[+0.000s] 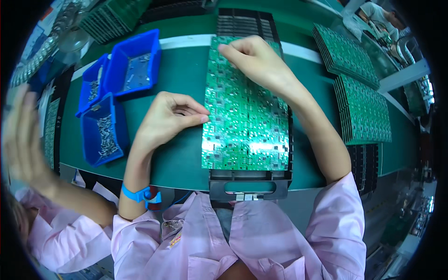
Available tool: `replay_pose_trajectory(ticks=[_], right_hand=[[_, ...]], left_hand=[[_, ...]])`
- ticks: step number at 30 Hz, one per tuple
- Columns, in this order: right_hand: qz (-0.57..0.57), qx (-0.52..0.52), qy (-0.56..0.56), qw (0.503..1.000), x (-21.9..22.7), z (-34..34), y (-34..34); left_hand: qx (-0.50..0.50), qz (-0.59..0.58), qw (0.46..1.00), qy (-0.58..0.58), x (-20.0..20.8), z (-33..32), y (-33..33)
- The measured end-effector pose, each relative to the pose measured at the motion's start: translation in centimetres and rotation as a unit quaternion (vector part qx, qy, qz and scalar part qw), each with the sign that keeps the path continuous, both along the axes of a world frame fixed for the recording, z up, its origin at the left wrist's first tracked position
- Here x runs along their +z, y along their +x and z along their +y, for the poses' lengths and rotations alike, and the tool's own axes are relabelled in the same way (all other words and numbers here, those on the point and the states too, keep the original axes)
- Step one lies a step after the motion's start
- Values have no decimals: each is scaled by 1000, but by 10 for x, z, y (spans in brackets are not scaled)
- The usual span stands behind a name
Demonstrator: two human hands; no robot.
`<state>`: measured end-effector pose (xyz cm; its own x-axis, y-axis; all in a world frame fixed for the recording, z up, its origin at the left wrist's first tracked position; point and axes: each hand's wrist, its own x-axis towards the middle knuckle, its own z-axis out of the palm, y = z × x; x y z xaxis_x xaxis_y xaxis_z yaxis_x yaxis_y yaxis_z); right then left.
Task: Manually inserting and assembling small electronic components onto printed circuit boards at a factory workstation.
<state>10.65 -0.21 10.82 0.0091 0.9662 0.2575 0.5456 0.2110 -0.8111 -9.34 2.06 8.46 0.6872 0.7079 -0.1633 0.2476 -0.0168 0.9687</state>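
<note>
A large green circuit board panel (pixel 247 126) lies before me on a black slotted rack (pixel 275 176), its face dotted with small parts and shiny solder points. My left hand (pixel 163 119) is beside the panel's left edge, thumb and fingertips drawn together in a pinch right at that edge. Whatever sits between those fingertips is too small to make out. Over the panel's far end, my right hand (pixel 256 60) is closed with its fingers curled under, hiding anything in them. A blue strap (pixel 140 195) circles my left wrist.
Blue bins (pixel 132 65) of small metal parts stand at left, the nearest bin (pixel 105 133) holding many. Stacked green boards (pixel 366 109) stand at right, another stack (pixel 112 21) at far left. A co-worker's raised hand (pixel 23 140) is at the left; another person (pixel 380 18) is far right.
</note>
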Motion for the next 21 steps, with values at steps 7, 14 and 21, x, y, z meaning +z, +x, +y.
replay_pose_trajectory(ticks=[7, 14, 21], right_hand=[[342, 83, -177, 919, 13, -10, -21], [474, 86, -200, 853, 29, -61, -48], [454, 131, -182, 862, 39, -54, -73]], left_hand=[[-41, -50, 998, 28, 3, -11, -28], [-96, -63, 988, 108, 22, -38, -71], [112, -219, 870, 428, 105, -67, -134]])
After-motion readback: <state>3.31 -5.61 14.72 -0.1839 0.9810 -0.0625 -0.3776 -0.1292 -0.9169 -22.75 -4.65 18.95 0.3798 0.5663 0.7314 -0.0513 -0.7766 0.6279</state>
